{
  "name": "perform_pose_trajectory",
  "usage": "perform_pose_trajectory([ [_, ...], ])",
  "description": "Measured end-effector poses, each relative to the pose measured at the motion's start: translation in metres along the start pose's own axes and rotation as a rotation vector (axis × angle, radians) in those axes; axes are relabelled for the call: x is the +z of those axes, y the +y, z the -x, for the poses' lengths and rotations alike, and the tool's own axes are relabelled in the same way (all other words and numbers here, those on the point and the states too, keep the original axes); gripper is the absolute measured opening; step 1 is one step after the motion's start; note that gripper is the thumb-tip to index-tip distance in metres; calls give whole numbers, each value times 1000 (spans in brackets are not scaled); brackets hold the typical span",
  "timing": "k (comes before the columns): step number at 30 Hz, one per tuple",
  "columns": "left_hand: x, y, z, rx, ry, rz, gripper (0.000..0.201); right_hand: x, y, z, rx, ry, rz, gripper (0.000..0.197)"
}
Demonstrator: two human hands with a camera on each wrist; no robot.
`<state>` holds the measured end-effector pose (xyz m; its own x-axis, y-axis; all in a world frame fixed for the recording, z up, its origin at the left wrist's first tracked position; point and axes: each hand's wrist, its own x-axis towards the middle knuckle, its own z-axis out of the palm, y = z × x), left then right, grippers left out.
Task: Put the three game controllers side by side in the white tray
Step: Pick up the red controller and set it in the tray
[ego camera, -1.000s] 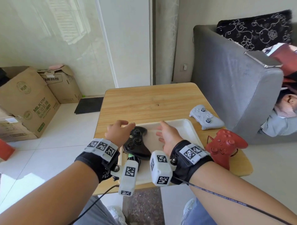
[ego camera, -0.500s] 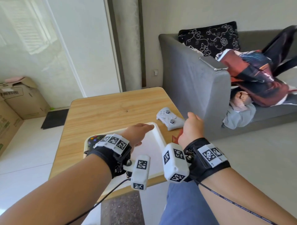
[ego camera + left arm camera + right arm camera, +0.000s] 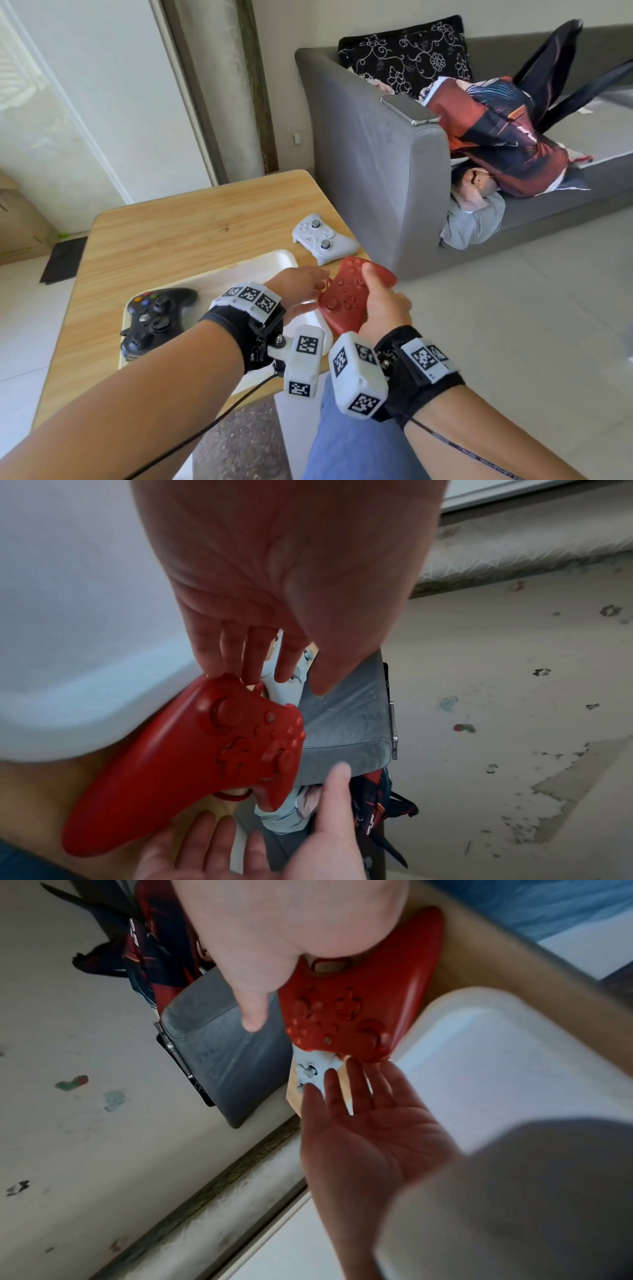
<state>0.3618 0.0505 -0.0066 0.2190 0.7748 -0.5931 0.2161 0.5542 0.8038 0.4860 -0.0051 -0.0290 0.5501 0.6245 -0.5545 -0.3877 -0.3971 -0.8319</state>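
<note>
R hand (image 3: pixel 380 301) grips red controller (image 3: pixel 349 298) | L hand (image 3: pixel 369 1123) flat-fingered, per R-wrist cam

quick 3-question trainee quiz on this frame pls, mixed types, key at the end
1. True or false: the black controller already lies in the white tray.
2. Multiple choice: where is the red controller?
A. lying flat in the tray
B. held in the right hand, with the left hand reaching for its other side
C. on the sofa
3. Fill in: the controller lying on the wooden table beyond the tray, with no hand on it, is the ____ one.

Key: 1 true; 2 B; 3 grey.
</note>
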Motion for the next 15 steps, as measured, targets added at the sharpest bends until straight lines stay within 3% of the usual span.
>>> perform_pose_trajectory([
  [3, 2, -2, -3, -19, -11, 5, 11, 0, 9, 1, -28, -74, 19, 37],
  [6, 1, -3, -5, -28, -33, 0, 22, 6, 13, -11, -40, -166, -38, 38],
  [10, 1, -5, -6, -21, -35, -22, 19, 11, 12, -15, 153, -156, -7, 31],
  [15, -1, -8, -9, 10, -22, -35, 25, 5, 9, -14, 117, -164, 28, 22],
])
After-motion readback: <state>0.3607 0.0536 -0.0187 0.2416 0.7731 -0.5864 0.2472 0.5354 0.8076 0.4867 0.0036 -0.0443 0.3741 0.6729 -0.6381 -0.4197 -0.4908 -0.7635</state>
